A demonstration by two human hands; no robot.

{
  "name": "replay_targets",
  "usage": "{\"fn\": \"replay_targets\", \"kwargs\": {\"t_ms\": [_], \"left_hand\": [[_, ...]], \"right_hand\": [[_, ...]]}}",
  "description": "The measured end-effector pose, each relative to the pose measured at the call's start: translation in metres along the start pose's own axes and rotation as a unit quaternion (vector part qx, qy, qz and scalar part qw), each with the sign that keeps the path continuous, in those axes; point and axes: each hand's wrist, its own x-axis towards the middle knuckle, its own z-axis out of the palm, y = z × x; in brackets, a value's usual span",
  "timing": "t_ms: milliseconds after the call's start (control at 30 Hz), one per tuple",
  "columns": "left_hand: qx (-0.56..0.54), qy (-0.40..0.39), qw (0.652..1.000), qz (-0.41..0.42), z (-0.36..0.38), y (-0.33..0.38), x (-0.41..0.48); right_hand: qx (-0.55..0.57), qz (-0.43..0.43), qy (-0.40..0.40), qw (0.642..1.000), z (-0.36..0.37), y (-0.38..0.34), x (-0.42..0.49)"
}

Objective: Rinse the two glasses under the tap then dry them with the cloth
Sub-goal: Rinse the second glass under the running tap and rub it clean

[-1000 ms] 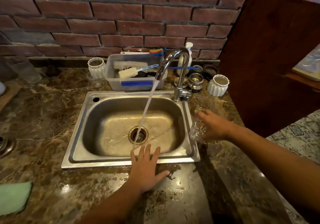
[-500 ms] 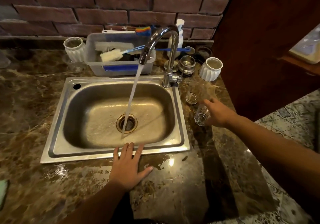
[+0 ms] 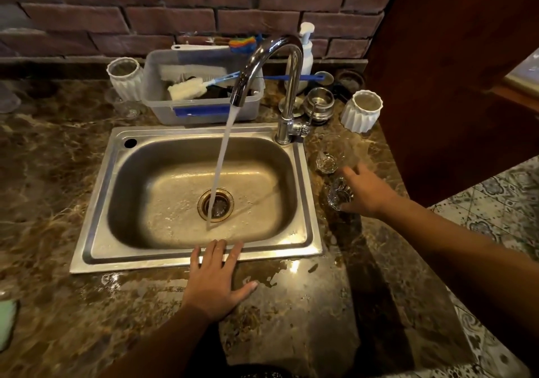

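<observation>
glass (image 3: 337,196) gripped in right hand (image 3: 367,193); left hand (image 3: 217,278) flat at sink (image 3: 96,227) rim.

Home kitchen: steel sink (image 3: 96,208), running tap (image 3: 287,85).

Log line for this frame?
tap running | left grip flat at sink rim | right grip holds near glass | far glass on counter
</observation>
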Motion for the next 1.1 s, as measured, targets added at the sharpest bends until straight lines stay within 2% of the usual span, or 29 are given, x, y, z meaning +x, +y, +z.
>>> {"fn": "replay_targets", "kwargs": {"t_ms": [167, 267, 433, 500, 600, 667, 933, 1000, 1100], "left_hand": [[0.002, -0.004, 1.000, -0.001, -0.006, 0.001, -0.002], [0.004, -0.002, 1.000, -0.001, -0.009, 0.004, -0.003], [-0.009, -0.017, 1.000, 0.003, -0.012, 0.004, -0.002], [-0.011, -0.021, 1.000, 0.000, -0.010, 0.002, -0.002], [0.001, -0.033, 0.999, -0.005, -0.008, 0.001, 0.000], [0.010, -0.039, 0.999, -0.003, -0.007, 0.001, 0.000], [0.036, -0.013, 0.999, 0.004, -0.007, 0.000, 0.001], [0.034, -0.005, 0.999, 0.001, -0.005, -0.001, 0.002], [0.029, 0.007, 1.000, 0.002, -0.002, -0.002, 0.001]], "right_hand": [[-0.001, 0.020, 0.007, 1.000, 0.000, -0.008, -0.004], [-0.023, 0.028, 0.048, 0.998, -0.005, -0.019, -0.008], [0.147, 0.047, 0.154, 0.976, -0.029, -0.054, 0.005], [0.237, 0.038, 0.195, 0.951, -0.038, -0.073, 0.015], [0.432, 0.050, 0.240, 0.868, -0.044, -0.099, 0.038], [0.512, 0.070, 0.244, 0.820, -0.040, -0.113, 0.061], [0.597, 0.230, 0.295, 0.710, -0.003, -0.122, 0.157], [0.615, 0.235, 0.290, 0.695, 0.003, -0.118, 0.173], [0.621, 0.224, 0.282, 0.696, 0.013, -0.115, 0.187]]}}
